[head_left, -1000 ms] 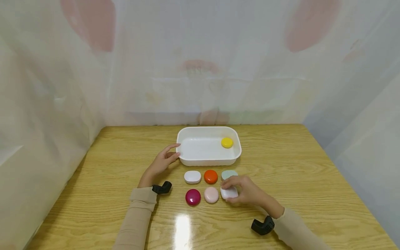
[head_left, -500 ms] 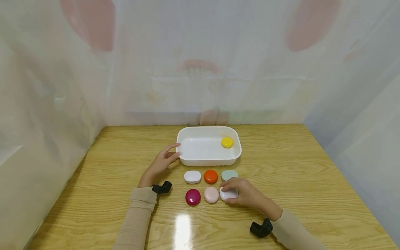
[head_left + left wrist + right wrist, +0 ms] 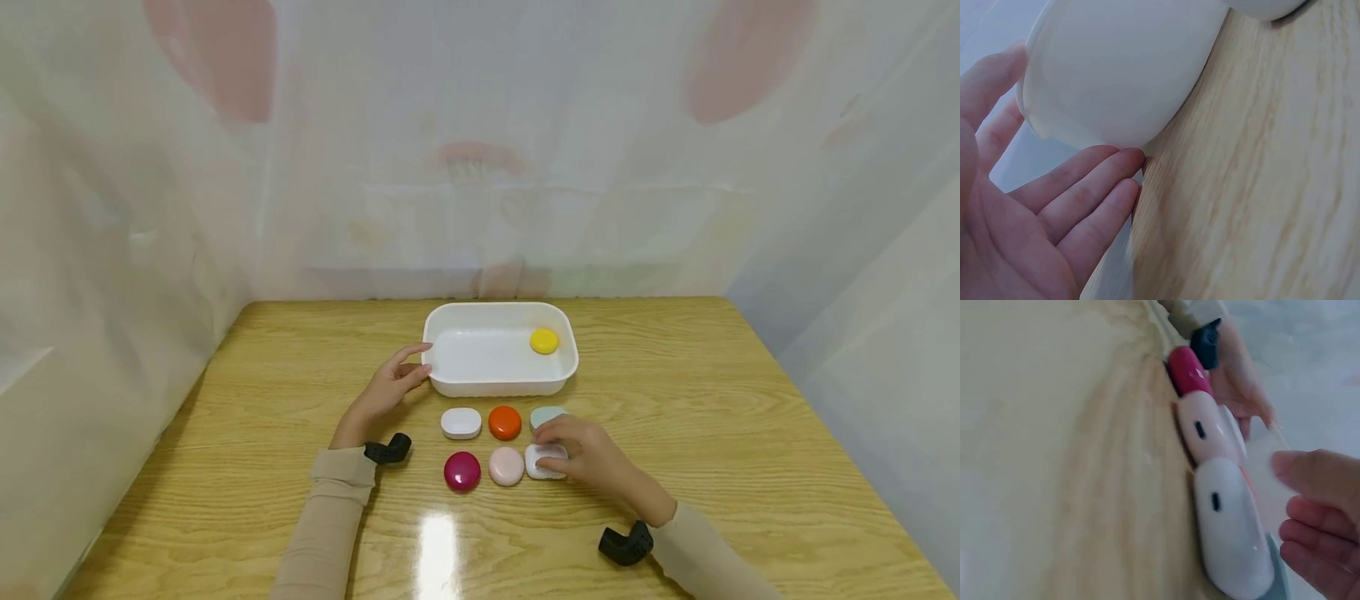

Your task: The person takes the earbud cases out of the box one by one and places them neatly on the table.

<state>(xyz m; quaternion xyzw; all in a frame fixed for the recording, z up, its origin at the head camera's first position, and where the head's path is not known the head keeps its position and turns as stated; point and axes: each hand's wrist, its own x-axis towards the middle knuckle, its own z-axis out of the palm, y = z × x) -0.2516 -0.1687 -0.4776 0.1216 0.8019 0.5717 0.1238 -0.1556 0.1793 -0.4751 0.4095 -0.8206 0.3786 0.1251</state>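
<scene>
My left hand (image 3: 385, 388) touches the left end of a white plastic tub (image 3: 495, 388), its fingers (image 3: 1094, 187) fairly straight against the wall. A yellow round case (image 3: 543, 341) lies inside the tub at the right. My right hand (image 3: 588, 454) hovers over a white rounded case (image 3: 1232, 531) with a dark port slot; a gap shows between them in the right wrist view. Left of that case are a pale pink round case (image 3: 506, 467) and a magenta one (image 3: 462, 472). Behind stand a white oval case (image 3: 461, 423), an orange-red round one (image 3: 505, 423) and a pale green one (image 3: 549, 415), partly hidden.
The cases lie in two rows on a wood-grain table (image 3: 675, 383), just in front of the tub. Pale curtain-like sheeting (image 3: 480, 217) hangs behind the table and along both sides. Black mounts (image 3: 627, 545) sit at both wrists.
The white case by my right hand has shifted slightly left, nearer the pale pink one. My right fingers have loosened from it. The left hand stays at the tub.
</scene>
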